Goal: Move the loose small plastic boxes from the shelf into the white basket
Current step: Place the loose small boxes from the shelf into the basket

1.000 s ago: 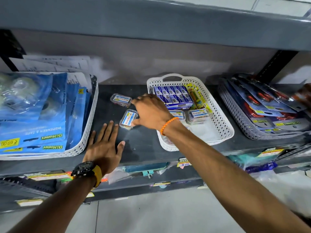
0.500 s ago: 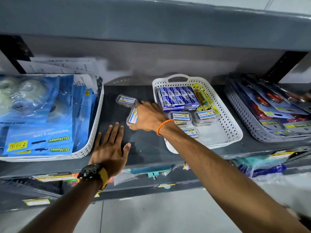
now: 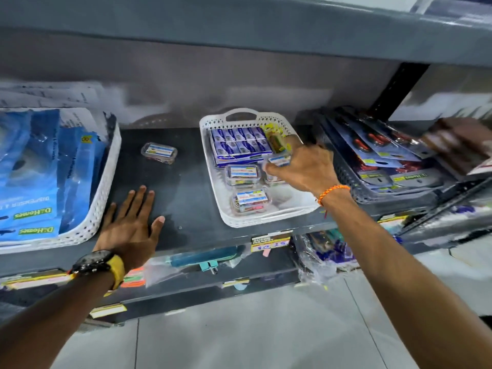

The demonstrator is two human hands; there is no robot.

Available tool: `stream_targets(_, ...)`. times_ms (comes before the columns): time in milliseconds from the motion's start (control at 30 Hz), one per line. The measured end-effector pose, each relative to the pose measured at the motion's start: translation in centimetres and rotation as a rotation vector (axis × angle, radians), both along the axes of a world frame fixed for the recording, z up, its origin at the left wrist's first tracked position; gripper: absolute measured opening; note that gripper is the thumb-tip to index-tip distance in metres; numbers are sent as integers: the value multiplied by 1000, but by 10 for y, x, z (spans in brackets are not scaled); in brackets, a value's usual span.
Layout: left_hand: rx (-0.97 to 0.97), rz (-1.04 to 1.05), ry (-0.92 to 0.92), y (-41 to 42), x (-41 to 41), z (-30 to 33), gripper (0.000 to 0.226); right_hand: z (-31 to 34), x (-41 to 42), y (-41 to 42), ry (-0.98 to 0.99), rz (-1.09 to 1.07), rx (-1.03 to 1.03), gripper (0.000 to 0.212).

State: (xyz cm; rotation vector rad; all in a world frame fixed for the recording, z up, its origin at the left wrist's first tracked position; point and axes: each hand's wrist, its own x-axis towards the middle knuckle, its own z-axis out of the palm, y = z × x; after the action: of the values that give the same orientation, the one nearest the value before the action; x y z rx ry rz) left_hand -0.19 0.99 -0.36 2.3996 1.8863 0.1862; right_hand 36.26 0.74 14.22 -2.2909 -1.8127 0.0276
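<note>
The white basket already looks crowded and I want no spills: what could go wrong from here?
The right hand holds a small plastic box over the white basket, above boxes already lying there; set on top of them, it may slide or tip.

Its fingers are close to the yellow packet and could nudge it.

One loose box remains on the shelf, far from that hand, and might be overlooked. The left hand only rests flat on the shelf.
</note>
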Motion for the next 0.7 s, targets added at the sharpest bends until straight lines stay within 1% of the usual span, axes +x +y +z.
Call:
stream_targets(100,-9,6,-1,1,2,0,77,-10,17,-15,-99,-93,-109,75)
stream_targets(233,-16,-4,11,0,2,2,78,-24,21,-19,-174,-132,-234,69)
stream_targets(300,-17,-2,12,0,3,3,78,-31,21,-18,-165,-139,-257,66)
stream_targets(467,-7,-2,17,-1,3,3,77,-36,14,-13,-217,-129,-301,71)
stream_targets(700,-4,-6,27,-1,4,4,78,-32,11,-16,-240,-115,-366,74)
